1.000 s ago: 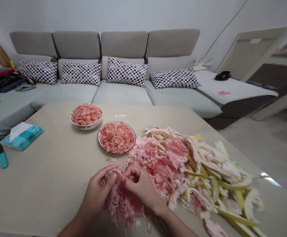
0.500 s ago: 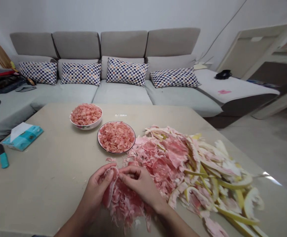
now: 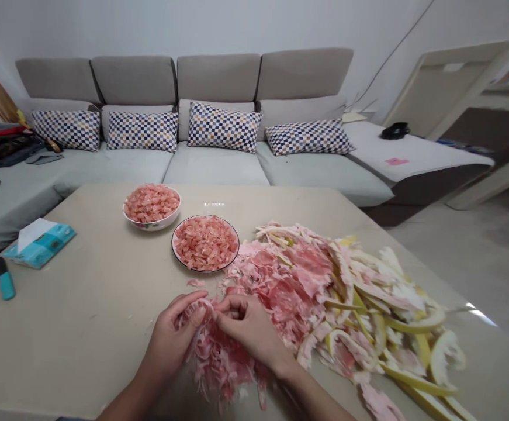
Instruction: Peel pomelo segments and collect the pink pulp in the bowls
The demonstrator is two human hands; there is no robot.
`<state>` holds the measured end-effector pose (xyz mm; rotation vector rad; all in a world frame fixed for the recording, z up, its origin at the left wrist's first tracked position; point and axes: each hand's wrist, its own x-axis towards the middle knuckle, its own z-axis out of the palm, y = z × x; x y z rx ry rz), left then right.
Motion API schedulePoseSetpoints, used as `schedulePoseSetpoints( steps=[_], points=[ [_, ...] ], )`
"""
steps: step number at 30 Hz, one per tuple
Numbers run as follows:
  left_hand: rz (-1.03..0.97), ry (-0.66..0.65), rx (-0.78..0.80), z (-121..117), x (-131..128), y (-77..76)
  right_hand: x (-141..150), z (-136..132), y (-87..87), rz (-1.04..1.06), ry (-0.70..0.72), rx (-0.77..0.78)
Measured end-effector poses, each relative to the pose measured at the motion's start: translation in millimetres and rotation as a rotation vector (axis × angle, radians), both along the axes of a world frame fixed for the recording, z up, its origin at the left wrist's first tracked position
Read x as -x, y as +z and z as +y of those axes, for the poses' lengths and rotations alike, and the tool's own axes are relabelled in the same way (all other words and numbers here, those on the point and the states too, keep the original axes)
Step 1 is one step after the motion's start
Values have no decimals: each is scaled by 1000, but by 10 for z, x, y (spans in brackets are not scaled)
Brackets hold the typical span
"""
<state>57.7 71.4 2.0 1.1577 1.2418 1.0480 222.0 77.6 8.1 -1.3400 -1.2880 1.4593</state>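
Observation:
My left hand [image 3: 176, 328] is closed around a pink pomelo segment [image 3: 196, 311], its thumb pressed against the pale edge. Fingers of my right hand [image 3: 248, 328] pinch the segment's right side, where the fingertips partly hide it. Below and behind both hands lies a heap of pink membrane scraps [image 3: 225, 362]. Just beyond them a dark-rimmed plate [image 3: 173, 250] is piled with pink pomelo flesh [image 3: 205, 241]. Farther back on the left, a white bowl [image 3: 160, 224] is heaped with more of the same flesh.
Yellow-green pomelo peels [image 3: 412, 327] spread over the table's right side, beside pink membranes [image 3: 284, 280]. A teal-handled knife [image 3: 6, 283] and a blue tissue pack [image 3: 44, 248] lie at the left. Behind the table [image 3: 83, 327] stands a grey sofa [image 3: 214, 166] with checked cushions.
The segment has turned in my left hand, and less of its body shows below the fingers. Both hands stay close together in nearly the same place.

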Motion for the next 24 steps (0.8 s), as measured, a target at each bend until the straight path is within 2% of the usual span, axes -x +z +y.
schedulePoseSetpoints(
  steps=[3,10,12,17,20,24],
  points=[
    [83,-51,-48,3,-1,15,26,-5,-18,-31,-32,-30],
    [35,-76,2,-5,-10,-18,65,-11,-52,-42,-77,-33],
    [-55,-85,71,-22,-16,-28,61,-8,-48,-8,-68,-12],
    [-437,-131,325,-61,-44,-19,47,3,-47,182,-18,78],
    [-561,-142,424,-59,-56,-29,60,11,-65,288,-20,137],
    [-751,-227,525,-37,-51,-79,97,21,-102,375,-18,172]
  ],
)
